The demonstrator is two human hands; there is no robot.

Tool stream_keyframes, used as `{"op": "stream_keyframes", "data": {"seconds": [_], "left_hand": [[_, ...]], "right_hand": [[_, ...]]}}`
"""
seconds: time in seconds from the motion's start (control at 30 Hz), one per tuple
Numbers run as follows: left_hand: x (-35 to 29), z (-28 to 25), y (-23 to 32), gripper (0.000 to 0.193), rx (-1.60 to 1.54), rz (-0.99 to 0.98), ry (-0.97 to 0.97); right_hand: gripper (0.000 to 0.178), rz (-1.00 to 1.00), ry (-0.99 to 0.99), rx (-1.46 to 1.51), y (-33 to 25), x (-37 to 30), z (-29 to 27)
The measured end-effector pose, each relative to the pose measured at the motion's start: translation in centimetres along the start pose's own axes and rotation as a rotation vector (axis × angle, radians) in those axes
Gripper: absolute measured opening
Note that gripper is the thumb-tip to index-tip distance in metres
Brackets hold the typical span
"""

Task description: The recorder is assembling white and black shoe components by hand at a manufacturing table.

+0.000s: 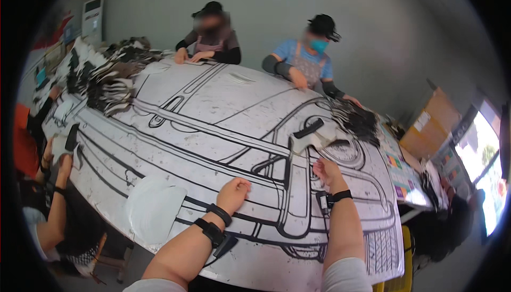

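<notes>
My left hand (234, 195) hovers over or rests on the middle of the white table, fingers curled in; whatever they hold, if anything, is hidden. To its left lies a white rounded stack of thin pieces (154, 207) near the front edge. My right hand (327, 172) is farther right, its fingers loosely bent and partly apart, with nothing visible in them. Just beyond it lie pale, soft-looking cut pieces (326, 132) with a black strip (308, 128) on top. Both my wrists wear dark bands, the right one with a small pale box.
Black line drawings cover the big table (213, 92). Heaps of grey, white and dark pieces (104, 81) fill its far left; a dark bundle (356, 121) lies far right. Two people (213, 36) work across from me, others at the left. A cardboard box (430, 124) stands right.
</notes>
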State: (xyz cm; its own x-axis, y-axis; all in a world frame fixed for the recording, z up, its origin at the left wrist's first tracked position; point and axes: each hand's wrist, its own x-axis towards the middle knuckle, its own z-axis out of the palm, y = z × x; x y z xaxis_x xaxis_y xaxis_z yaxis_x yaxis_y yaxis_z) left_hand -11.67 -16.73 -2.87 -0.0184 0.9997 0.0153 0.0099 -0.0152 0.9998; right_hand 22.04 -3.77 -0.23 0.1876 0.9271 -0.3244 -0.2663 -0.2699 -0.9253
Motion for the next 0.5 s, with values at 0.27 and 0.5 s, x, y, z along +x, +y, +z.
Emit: {"op": "stream_keyframes", "data": {"seconds": [0.27,0.5], "left_hand": [[-0.7,0.3,1.7,0.02,0.305,0.016,0.072],[-0.5,-0.1,1.8,0.019,0.289,0.045,0.063]], "right_hand": [[0.019,-0.092,0.107,-0.134,2.2,9.6,5.3],[0.011,-0.208,-0.01,0.19,-0.7,-0.6,9.4]]}}
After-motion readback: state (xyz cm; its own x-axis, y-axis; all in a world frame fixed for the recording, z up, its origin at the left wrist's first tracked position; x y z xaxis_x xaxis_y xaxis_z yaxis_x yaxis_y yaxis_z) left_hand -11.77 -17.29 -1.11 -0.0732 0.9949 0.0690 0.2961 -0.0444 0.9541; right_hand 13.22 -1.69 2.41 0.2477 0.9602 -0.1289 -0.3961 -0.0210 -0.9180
